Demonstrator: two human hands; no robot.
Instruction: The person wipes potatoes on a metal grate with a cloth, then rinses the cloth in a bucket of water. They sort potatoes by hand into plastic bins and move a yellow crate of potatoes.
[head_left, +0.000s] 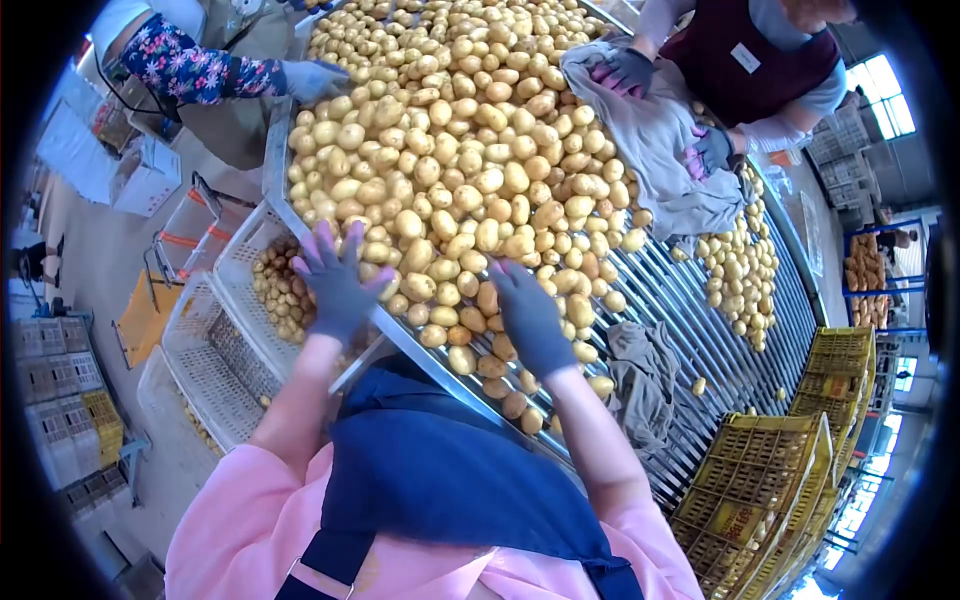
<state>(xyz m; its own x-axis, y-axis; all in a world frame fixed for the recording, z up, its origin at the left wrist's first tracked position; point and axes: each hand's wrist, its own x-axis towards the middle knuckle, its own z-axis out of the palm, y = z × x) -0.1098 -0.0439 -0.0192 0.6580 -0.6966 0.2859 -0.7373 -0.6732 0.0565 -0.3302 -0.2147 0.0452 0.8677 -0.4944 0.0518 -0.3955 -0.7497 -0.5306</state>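
Note:
A thick layer of yellow potatoes (465, 165) lies on the metal roller table (715, 365) in front of me. My left hand (340, 288), in a grey glove with pink fingertips, is spread wide at the near left edge, over the rim beside the potatoes. My right hand (530, 318), gloved the same way, rests on the potatoes at the near side with its fingers stretched forward. I see nothing held in either hand. Just right of it, a crumpled grey cloth (643, 380) lies on the rollers.
White plastic crates (215, 365), one holding small potatoes (280, 290), stand at the left. Yellow crates (745, 500) line the right. Across the table, a co-worker's gloved hands (712, 150) touch a grey cloth (650, 140). Another person's gloved hand (313, 80) reaches in at upper left.

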